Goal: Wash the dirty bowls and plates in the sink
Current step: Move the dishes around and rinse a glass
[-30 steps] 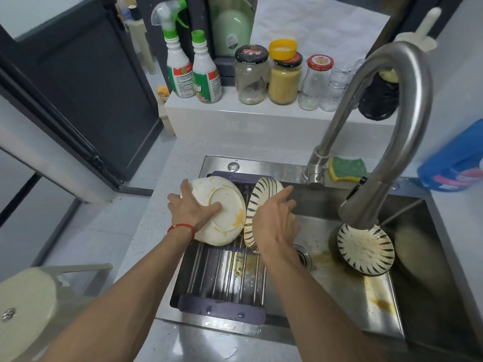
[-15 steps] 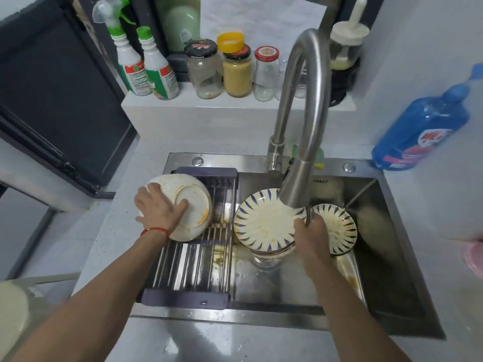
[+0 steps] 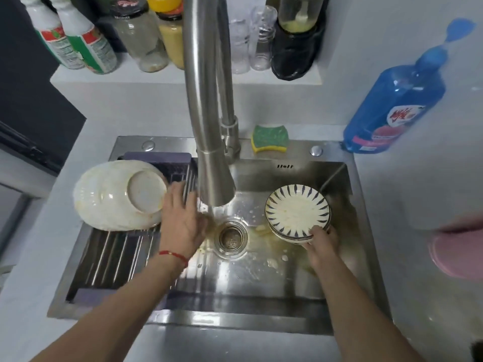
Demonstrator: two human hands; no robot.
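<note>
Two round striped ceramic bowls (image 3: 298,214) sit stacked right of the steel sink's drain (image 3: 231,237), gripped at the near rim by the right hand (image 3: 322,242). One overturned cream plate (image 3: 119,195) (glossy, yellow-smeared) lies on the ribbed drying rack (image 3: 115,253), left of the drain; the left hand (image 3: 181,220), fingers straight, touches its edge.

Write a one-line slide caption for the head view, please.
Right hand grips stacked blue-striped plates in the sink; left hand hangs beside an overturned white bowl.
</note>
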